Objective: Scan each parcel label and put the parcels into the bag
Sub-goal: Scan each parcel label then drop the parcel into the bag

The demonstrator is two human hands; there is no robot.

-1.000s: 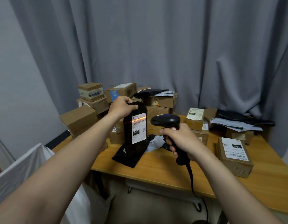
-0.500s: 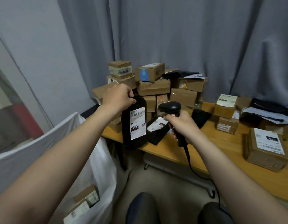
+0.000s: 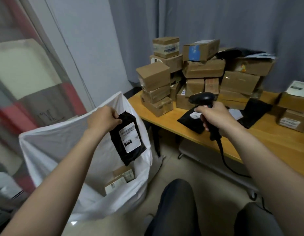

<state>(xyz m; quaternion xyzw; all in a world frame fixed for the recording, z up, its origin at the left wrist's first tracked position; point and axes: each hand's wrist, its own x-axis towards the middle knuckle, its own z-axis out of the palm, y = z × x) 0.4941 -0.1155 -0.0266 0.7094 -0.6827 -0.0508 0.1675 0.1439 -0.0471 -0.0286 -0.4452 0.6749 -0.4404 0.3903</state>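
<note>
My left hand [image 3: 103, 119] pinches the top edge of a black parcel pouch [image 3: 127, 140] with a white label. The pouch hangs over the open mouth of the large white bag [image 3: 50, 147] on the floor at the left. Cardboard parcels [image 3: 119, 178] lie inside the bag. My right hand [image 3: 214, 116] grips the black barcode scanner [image 3: 203, 99] above the table's near-left corner, its cable hanging down. Another black pouch [image 3: 190, 120] lies on the table under the scanner.
A wooden table [image 3: 267, 142] carries a stack of cardboard boxes [image 3: 199, 77] at its left end, more labelled boxes [image 3: 292, 108] at the right and a black pouch [image 3: 255, 111]. Grey curtains hang behind. My knees [image 3: 178, 206] show at the bottom.
My left hand has carried the black pouch from in front of the scanner leftward and down over the white bag. The scanner hand stays over the table; my view has turned left and down.
</note>
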